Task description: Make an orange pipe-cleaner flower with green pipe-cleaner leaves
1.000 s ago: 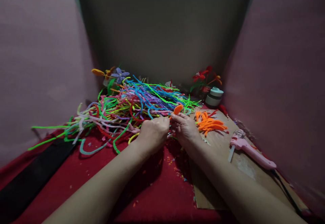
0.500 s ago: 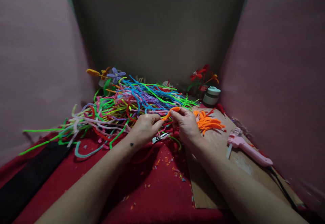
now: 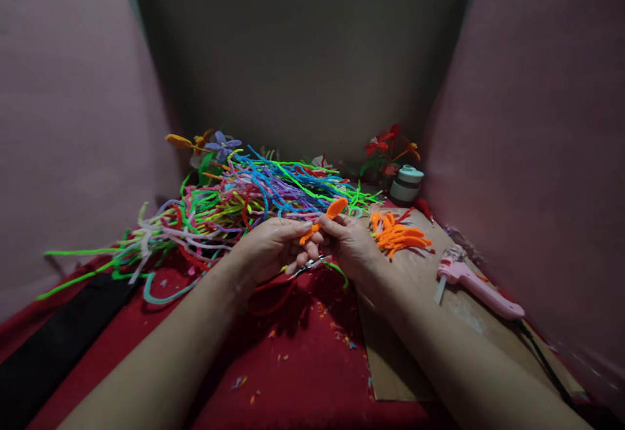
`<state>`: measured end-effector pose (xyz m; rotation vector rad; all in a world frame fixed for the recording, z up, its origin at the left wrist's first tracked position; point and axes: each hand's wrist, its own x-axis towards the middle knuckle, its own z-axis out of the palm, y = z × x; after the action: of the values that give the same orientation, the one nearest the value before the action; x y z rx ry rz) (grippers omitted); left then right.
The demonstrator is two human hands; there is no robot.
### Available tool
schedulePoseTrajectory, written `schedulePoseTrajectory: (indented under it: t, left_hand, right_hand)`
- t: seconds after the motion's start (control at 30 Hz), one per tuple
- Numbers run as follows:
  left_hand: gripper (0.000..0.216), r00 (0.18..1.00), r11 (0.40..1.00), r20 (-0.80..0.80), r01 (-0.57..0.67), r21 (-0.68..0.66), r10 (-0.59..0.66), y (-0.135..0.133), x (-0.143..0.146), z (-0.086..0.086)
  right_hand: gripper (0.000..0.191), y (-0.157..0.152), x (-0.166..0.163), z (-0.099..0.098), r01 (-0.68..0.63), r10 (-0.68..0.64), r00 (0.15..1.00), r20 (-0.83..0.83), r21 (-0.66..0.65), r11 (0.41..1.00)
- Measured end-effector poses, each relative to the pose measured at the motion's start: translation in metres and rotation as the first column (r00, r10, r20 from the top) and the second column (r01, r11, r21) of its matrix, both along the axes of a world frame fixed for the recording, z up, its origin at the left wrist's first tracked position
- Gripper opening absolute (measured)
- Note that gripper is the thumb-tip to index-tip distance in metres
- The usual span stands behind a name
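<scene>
An orange pipe cleaner point(image 3: 336, 207), bent into a petal-like loop with a short tail, is held between both hands. My left hand point(image 3: 273, 244) pinches its lower end between thumb and finger. The other fingers curl loosely below. My right hand point(image 3: 349, 238) grips the piece at the base of the loop, which points up and away. Partly hidden beneath the hands lie scissors point(image 3: 312, 265) on the red cloth. Just right of my right hand is a pile of orange pipe cleaner pieces point(image 3: 403, 235).
Behind the hands spreads a heap of coloured pipe cleaners point(image 3: 283, 186). A pink glue gun point(image 3: 481, 290) lies on a brown board point(image 3: 400, 371) at right. A lidded jar point(image 3: 407, 184) and red flowers point(image 3: 383, 142) stand at the back. Fuzzy scraps dot the red cloth point(image 3: 293, 378).
The orange pipe cleaner has turned so its loop now shows broad and upright. My left hand has rolled over, its lower fingers now showing, and both hands are closer together.
</scene>
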<state>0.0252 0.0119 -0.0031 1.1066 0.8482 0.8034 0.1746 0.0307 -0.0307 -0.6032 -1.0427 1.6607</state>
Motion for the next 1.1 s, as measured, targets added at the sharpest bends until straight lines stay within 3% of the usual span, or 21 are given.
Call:
schedulePoseTrajectory:
  t: [0.1,0.2,0.27,0.33,0.37,0.43,0.53,0.6,0.67,0.87,0.93,1.03,1.1]
  left_hand:
    - [0.018,0.997,0.999,0.081,0.016,-0.049,-0.012,-0.001,0.002,-0.003]
    - [0.013,0.999,0.999,0.043,-0.012,-0.050,0.014,-0.002,0.006,-0.003]
    - [0.016,0.996,0.998,-0.068,-0.054,0.031,0.056,-0.003,0.008,-0.002]
    - [0.023,0.959,0.972,-0.242,-0.095,0.214,0.147,-0.005,0.012,-0.001]
    - [0.026,0.916,0.935,-0.334,-0.103,0.340,0.222,-0.006,0.014,0.000]
    - [0.028,0.778,0.800,-0.473,-0.064,0.596,0.415,-0.009,0.019,0.000]
    - [0.023,0.545,0.595,-0.540,0.091,0.798,0.641,-0.012,0.025,-0.003]
    - [0.022,0.457,0.557,-0.567,0.172,0.813,0.685,-0.013,0.025,-0.005]
    - [0.024,0.430,0.568,-0.596,0.206,0.797,0.679,-0.011,0.023,-0.006]
    - [0.029,0.453,0.624,-0.653,0.237,0.744,0.606,-0.005,0.018,-0.004]
    - [0.029,0.376,0.583,-0.645,0.278,0.764,0.666,-0.006,0.019,-0.006]
    - [0.025,0.188,0.444,-0.564,0.442,0.779,0.804,-0.013,0.024,-0.009]
    - [0.025,0.147,0.361,-0.509,0.542,0.759,0.848,-0.018,0.027,-0.011]
  right_hand:
    - [0.025,0.000,-0.001,-0.001,0.004,-0.004,1.000,-0.001,0.029,1.000]
    - [0.027,0.001,-0.002,-0.002,0.077,-0.077,0.997,-0.009,0.029,0.997]
    - [0.028,0.000,-0.003,-0.001,0.123,-0.123,0.992,-0.014,0.028,0.992]
    - [0.028,-0.001,-0.004,-0.001,0.162,-0.162,0.987,-0.005,0.015,0.987]
    - [0.028,-0.001,-0.004,-0.001,0.180,-0.180,0.984,0.002,0.005,0.984]
    - [0.027,-0.001,-0.004,-0.001,0.216,-0.215,0.976,0.012,-0.015,0.976]
    - [0.027,0.000,-0.005,-0.002,0.240,-0.240,0.971,0.008,-0.026,0.970]
    - [0.027,0.001,-0.005,-0.002,0.234,-0.234,0.972,0.000,-0.022,0.972]
    - [0.027,0.002,-0.005,-0.002,0.226,-0.226,0.974,-0.001,-0.012,0.974]
    - [0.024,0.004,-0.001,-0.001,0.287,-0.287,0.958,0.003,0.003,0.958]
    - [0.023,0.005,-0.001,-0.001,0.320,-0.320,0.947,0.000,0.004,0.947]
    - [0.022,0.006,-0.001,-0.003,0.410,-0.410,0.912,0.019,-0.010,0.912]
    - [0.022,0.006,-0.002,-0.003,0.434,-0.434,0.901,0.022,-0.081,0.897]
